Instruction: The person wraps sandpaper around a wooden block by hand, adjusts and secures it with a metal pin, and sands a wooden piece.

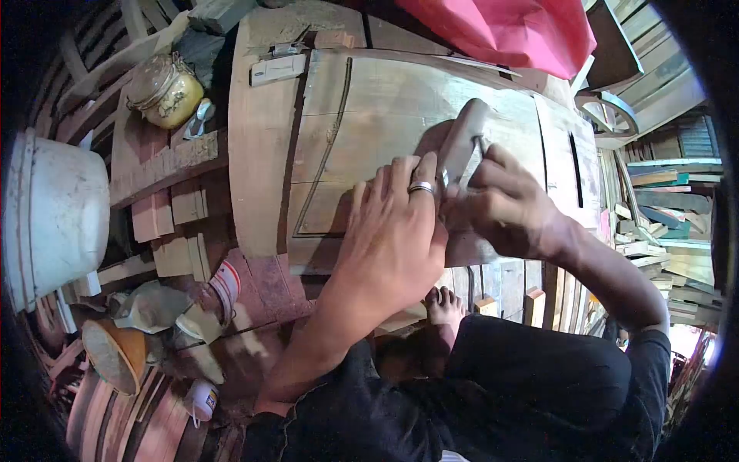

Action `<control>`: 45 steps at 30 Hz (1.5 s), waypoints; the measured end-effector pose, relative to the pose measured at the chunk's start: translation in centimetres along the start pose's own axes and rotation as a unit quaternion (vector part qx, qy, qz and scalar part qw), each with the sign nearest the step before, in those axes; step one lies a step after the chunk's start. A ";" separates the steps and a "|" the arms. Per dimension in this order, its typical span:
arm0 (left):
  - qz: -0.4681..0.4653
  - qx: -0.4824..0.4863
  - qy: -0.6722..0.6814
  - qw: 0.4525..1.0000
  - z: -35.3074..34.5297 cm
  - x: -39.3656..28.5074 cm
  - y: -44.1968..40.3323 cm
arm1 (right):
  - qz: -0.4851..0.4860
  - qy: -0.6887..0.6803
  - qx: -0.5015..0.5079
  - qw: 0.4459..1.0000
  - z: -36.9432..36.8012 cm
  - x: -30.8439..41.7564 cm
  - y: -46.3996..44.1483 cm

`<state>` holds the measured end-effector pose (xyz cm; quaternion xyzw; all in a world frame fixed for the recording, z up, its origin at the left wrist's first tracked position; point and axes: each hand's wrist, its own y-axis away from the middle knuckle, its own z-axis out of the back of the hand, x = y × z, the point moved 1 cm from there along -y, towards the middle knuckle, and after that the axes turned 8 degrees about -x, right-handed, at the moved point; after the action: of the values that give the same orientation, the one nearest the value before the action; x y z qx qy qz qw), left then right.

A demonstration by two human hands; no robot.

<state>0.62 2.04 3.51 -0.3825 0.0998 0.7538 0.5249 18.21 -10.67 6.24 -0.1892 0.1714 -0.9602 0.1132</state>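
A long brown piece with a rounded end point(466, 127), perhaps wood, is held at a slant over the pale wooden board point(385, 115). My left hand point(396, 227), with a silver ring on one finger, grips its lower part from the left side. My right hand point(508, 202) is closed in a fist beside it. A thin metal shaft point(483, 145) sticks out from that fist and meets the side of the brown piece; the rest of this tool is hidden in my fingers. The lower end of the brown piece is partly covered by both hands.
A white bucket point(65, 219) stands at left, near a jar with yellowish contents point(173, 100). An orange-rimmed container point(115, 356) and a small white cup point(202, 400) lie lower left. Pink cloth point(508, 31) hangs over the board's far edge. Wood scraps point(654, 231) pile up at right.
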 end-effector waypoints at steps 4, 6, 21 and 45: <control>0.002 -0.006 0.008 1.000 0.0 -0.1 -0.1 | -0.161 0.009 -0.067 0.985 1.1 -3.0 -0.3; 0.013 0.002 0.012 1.000 0.1 0.0 -0.1 | -0.148 0.062 -0.068 0.985 1.3 -3.2 -0.6; -0.009 -0.015 0.010 1.000 -0.1 0.0 0.2 | -0.015 -0.002 -0.032 0.999 0.8 -1.7 -0.6; -0.014 -0.027 -0.023 0.999 -0.5 -0.1 0.3 | -0.105 -0.014 -0.027 0.994 1.5 -1.3 -0.6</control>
<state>0.61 1.57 3.17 -0.3803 0.0625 0.7575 0.5269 19.87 -10.16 7.36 -0.2228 0.1748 -0.9590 0.0092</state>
